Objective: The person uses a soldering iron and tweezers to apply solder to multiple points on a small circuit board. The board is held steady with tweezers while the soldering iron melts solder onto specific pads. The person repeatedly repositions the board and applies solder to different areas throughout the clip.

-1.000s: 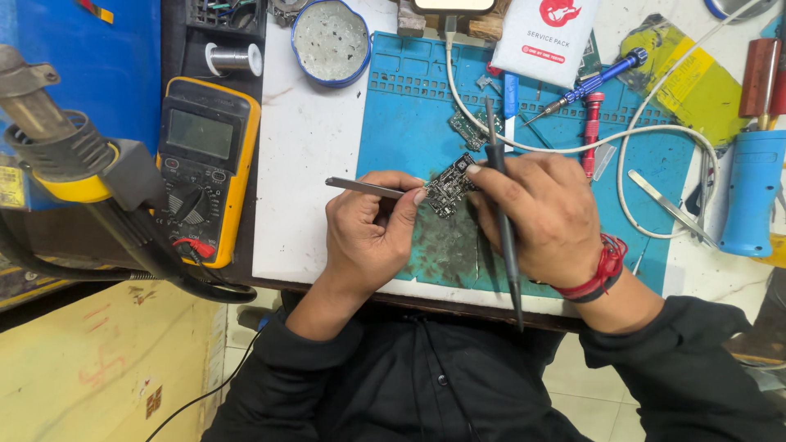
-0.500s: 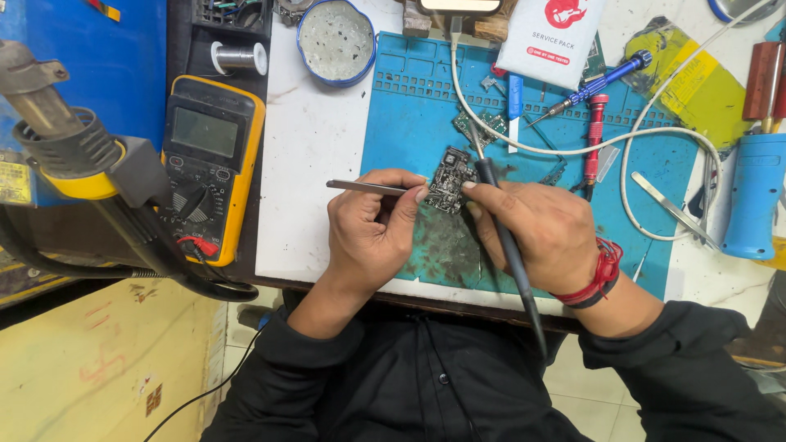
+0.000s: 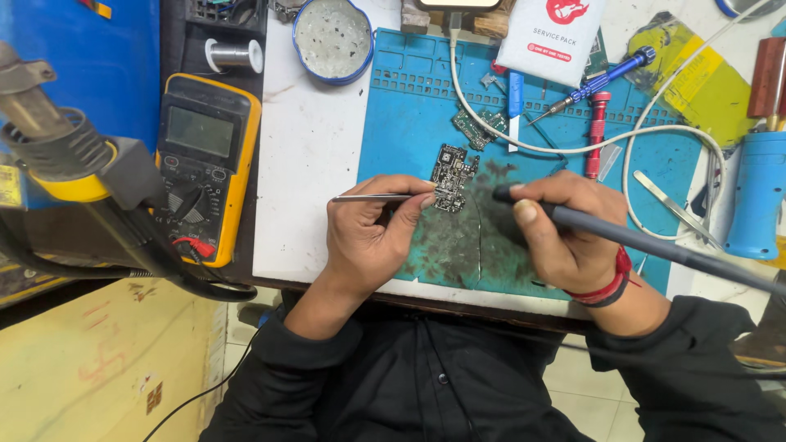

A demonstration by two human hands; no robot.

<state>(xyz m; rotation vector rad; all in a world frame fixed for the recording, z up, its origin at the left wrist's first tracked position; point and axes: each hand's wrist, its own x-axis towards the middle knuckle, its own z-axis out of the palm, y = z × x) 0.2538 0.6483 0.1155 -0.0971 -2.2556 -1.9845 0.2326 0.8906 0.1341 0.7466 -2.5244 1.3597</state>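
Since half a second ago my right hand [image 3: 565,233] has drawn back toward the right of the frame and turned the dark grey soldering iron [image 3: 639,239] almost level, so its handle now runs off toward the lower right instead of standing steeply over the work; its tip sits just right of the small black circuit board [image 3: 453,176] and I cannot tell whether it touches. That hand is closed in a pen grip around the iron's barrel. My left hand [image 3: 372,237] has hardly shifted: it is curled shut on the slim metal tweezers [image 3: 372,197], which lie level from the left, and its fingertips rest against the board's lower left edge, pinning it. That board lies at the centre of the frame on the stained blue silicone work mat [image 3: 409,123], on the white tabletop [image 3: 307,180]. With the iron pulled off to the side, I judge the board's upper face is more exposed than it was. Around it: a yellow multimeter [image 3: 205,164] at left, a round blue tin [image 3: 333,39] at upper centre, a white cable [image 3: 573,147] looping across the mat, and a blue-handled screwdriver [image 3: 602,78] at upper right.
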